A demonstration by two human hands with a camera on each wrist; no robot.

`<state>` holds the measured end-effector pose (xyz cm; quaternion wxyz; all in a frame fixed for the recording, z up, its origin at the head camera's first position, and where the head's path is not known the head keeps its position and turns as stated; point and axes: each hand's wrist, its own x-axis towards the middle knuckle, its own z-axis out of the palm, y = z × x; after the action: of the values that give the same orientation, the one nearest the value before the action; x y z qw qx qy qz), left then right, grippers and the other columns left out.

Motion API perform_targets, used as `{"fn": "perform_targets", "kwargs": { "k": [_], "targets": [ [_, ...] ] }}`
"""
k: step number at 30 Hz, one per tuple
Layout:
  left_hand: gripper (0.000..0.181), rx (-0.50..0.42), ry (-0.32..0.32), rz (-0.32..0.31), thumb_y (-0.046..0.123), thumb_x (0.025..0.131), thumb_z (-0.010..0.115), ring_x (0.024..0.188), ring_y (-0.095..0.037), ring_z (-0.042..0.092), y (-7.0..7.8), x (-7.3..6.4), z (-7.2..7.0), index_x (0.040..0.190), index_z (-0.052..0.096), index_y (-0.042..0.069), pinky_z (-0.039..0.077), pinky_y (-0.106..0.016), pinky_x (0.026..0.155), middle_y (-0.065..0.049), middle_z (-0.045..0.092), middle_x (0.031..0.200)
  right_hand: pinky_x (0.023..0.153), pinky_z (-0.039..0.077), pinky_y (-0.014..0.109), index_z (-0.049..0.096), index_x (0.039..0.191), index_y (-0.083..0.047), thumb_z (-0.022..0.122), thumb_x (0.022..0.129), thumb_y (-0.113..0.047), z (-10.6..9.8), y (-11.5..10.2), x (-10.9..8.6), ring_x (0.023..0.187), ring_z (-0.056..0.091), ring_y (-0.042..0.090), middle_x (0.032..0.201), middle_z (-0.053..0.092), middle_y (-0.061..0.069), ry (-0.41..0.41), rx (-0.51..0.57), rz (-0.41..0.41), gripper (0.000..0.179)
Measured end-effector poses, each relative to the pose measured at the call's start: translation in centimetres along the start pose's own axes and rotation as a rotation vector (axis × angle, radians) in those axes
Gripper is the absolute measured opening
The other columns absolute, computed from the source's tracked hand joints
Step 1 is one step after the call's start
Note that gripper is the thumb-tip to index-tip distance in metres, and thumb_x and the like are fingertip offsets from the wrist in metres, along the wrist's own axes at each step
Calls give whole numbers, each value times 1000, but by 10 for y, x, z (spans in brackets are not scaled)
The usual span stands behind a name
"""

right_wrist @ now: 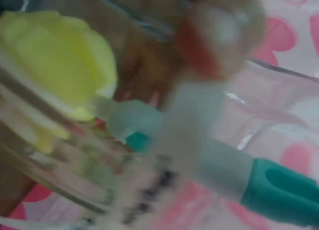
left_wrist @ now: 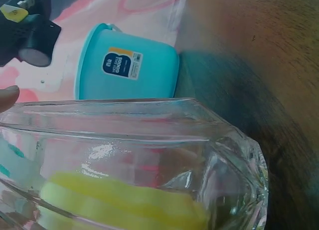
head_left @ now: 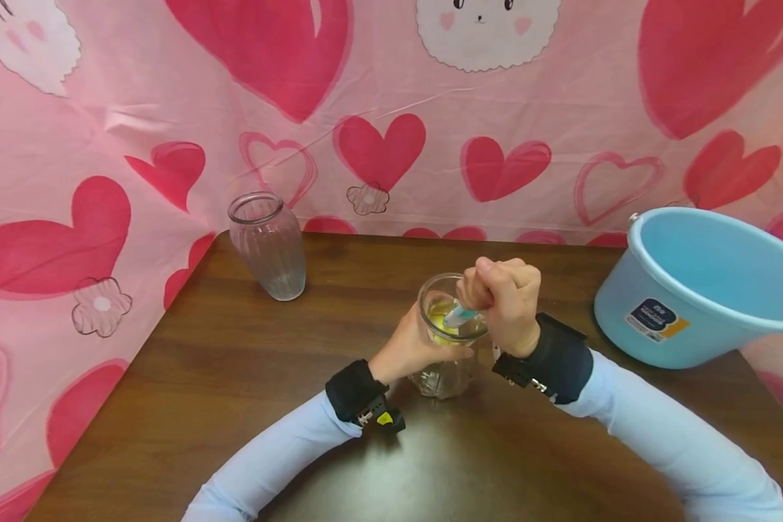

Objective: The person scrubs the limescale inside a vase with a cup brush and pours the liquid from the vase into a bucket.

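Note:
A clear glass vase [head_left: 442, 380] stands on the table in front of me, and my left hand [head_left: 407, 348] grips it around its upper side. Above its mouth my right hand [head_left: 507, 304] holds a sponge bottle brush [head_left: 460, 316] by the handle in a fist. The brush points down into the vase at a slant. Through the glass in the left wrist view shows its yellow sponge head [left_wrist: 129, 202]. In the right wrist view the teal and white handle [right_wrist: 279, 190] appears blurred, running to the yellow sponge. Most of the handle's upper end is hidden in my fist.
A second ribbed glass vase [head_left: 274, 254] stands at the back left of the brown wooden table [head_left: 235, 391]. To the right is a light blue bucket [head_left: 616, 304] with a label. A pink heart-patterned cloth [head_left: 378, 87] hangs behind the table.

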<state>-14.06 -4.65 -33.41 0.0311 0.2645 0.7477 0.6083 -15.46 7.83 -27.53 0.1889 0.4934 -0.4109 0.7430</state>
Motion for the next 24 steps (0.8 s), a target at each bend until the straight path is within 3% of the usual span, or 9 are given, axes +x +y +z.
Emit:
{"fn": "perform_targets", "kwargs": {
  "k": [10, 17, 20, 24],
  "targets": [
    [67, -5, 16, 28, 1, 64, 79, 97, -22, 53, 2, 1, 0, 118, 41, -6, 44, -26, 84, -15, 54, 110, 34, 22, 23, 26, 45, -2, 41, 91, -2, 5, -24, 17, 39, 18, 13, 46, 21, 4, -18, 57, -50, 48],
    [74, 1, 10, 20, 2, 64, 80, 101, -21, 51, 3, -1, -2, 125, 37, -3, 42, -27, 88, -14, 51, 116, 35, 29, 25, 33, 45, -2, 43, 89, -3, 7, -32, 24, 38, 28, 12, 45, 29, 6, -56, 32, -43, 46],
    [77, -3, 12, 27, 2, 64, 80, 102, -21, 50, 0, 0, -2, 126, 35, -2, 42, -28, 89, -13, 51, 117, 35, 30, 26, 34, 45, -1, 41, 88, 0, 8, -36, 30, 39, 31, 12, 45, 31, 6, -71, 25, -38, 44],
    [78, 8, 28, 21, 7, 64, 81, 101, -18, 51, -16, 3, 1, 127, 35, 4, 43, -28, 88, -9, 51, 116, 36, 29, 25, 34, 45, -1, 40, 88, 3, 16, -42, 41, 40, 28, 11, 46, 29, 4, -97, 14, -9, 44]
  ]
}}
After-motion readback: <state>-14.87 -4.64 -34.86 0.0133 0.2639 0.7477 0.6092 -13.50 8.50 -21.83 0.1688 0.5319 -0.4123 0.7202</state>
